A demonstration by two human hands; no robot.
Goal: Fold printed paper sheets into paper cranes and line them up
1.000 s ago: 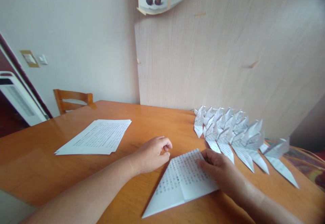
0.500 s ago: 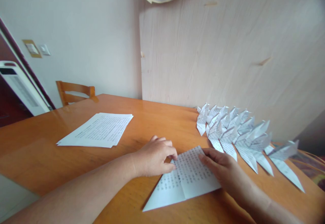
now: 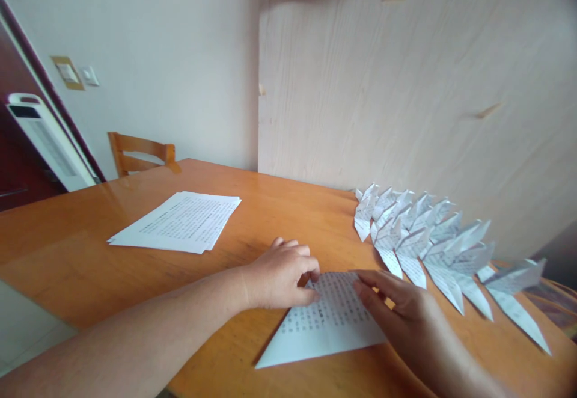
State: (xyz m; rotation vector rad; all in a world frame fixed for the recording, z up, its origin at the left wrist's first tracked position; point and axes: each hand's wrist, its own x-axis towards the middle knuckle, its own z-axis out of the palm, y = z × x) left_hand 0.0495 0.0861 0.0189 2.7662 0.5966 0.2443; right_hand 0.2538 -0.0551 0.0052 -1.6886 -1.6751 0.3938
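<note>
A folded sheet of printed paper lies on the table in front of me, with a pointed corner at its lower left. My left hand is at its upper left edge, thumb and curled forefinger closed on the paper there. At the upper right, my right hand pinches the top edge between thumb and fingers; its palm hides the right side of the sheet. Rows of folded paper pieces, with upright points and flat tails, stand to the right of my hands.
A stack of printed sheets lies on the wooden table at the left. Beyond the table's left edge are a wooden chair and a white upright appliance. A wood-grain panel rises behind the table.
The top corner of the sheet no longer points up; its top edge now looks flatter. My right thumb and fingers have shifted along it. The view has moved slightly.
</note>
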